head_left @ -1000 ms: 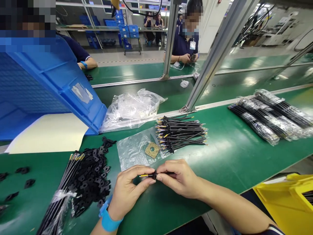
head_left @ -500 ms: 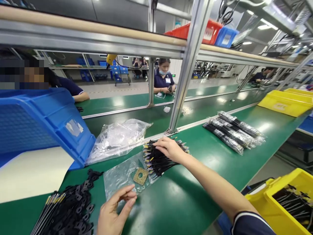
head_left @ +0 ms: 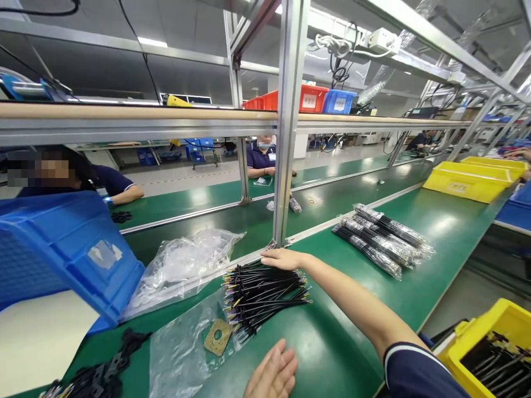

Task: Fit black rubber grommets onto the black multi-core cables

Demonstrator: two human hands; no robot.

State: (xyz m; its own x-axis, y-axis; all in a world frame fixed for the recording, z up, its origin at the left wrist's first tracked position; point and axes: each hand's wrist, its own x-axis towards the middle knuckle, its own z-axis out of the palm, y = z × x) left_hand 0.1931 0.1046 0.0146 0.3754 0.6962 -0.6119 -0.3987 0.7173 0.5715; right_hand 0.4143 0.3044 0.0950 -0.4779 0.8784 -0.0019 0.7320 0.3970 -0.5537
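No legible text.
White labels (head_left: 309,101) on red plastic bin (head_left: 322,98), small blue plastic bin (head_left: 350,103): too small to read.

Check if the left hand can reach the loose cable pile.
Probably yes: the left hand is open, nothing shows between it and the pile; the right hand is at the far edge.

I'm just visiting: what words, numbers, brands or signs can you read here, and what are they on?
Nothing reads clearly.
Label on the red bin: dark marks, too small.
White label on the small blue bin: too small.
Pale label on the yellow bin: blurred.
Badge on a co-worker: too small.
Black cables: no writing I can make out.
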